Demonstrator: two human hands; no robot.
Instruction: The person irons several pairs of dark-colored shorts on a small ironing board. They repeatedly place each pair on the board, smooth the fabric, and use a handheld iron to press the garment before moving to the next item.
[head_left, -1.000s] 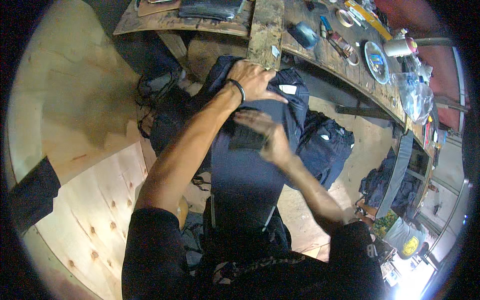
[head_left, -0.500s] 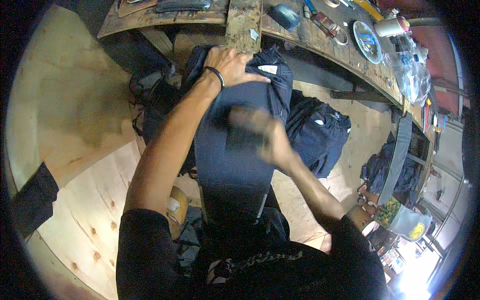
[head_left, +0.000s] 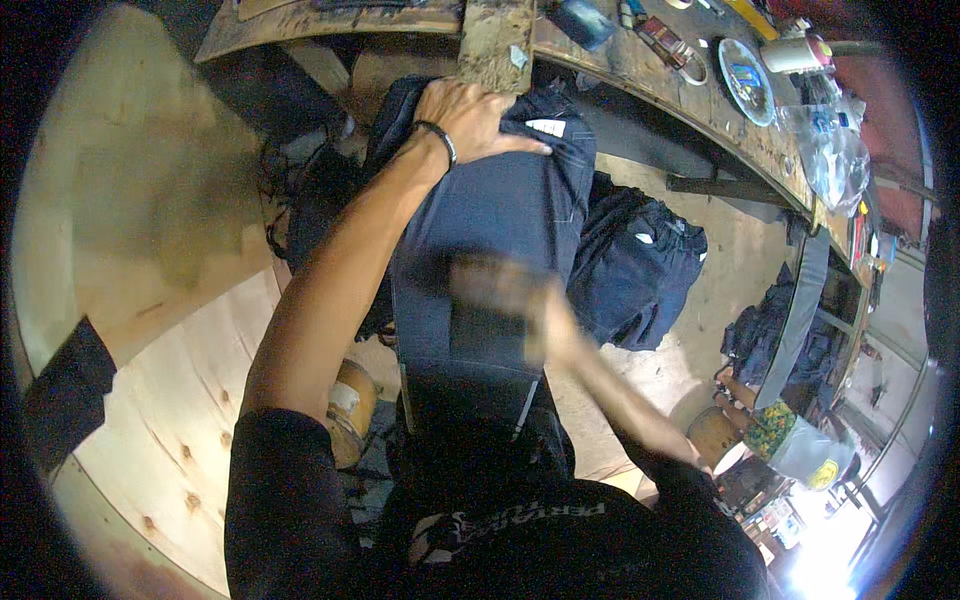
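A pair of navy trousers [head_left: 490, 215], folded long, stretches from the bench toward my body, with a small white label near its far end. My left hand [head_left: 465, 115], a dark band at its wrist, lies on the far end with the thumb stretched out sideways and the fingers pressing the cloth. Over the middle of the trousers my right hand [head_left: 550, 320] is smeared by motion. A brownish blurred object [head_left: 490, 278] seems to be in its grip, its kind unclear. Just below it is a dark patch on the cloth.
A wooden workbench [head_left: 640, 100] runs across the far side, with tape rolls, a round dish [head_left: 745, 82] and clear plastic bags on it. More dark garments [head_left: 640, 265] lie to the right. A plywood panel [head_left: 150, 430] stands at the left. Farther right sits another person [head_left: 790, 430].
My right hand and the blurred object have moved slightly nearer to me over the cloth. My left hand stays on the far end. The whole view has shifted a little.
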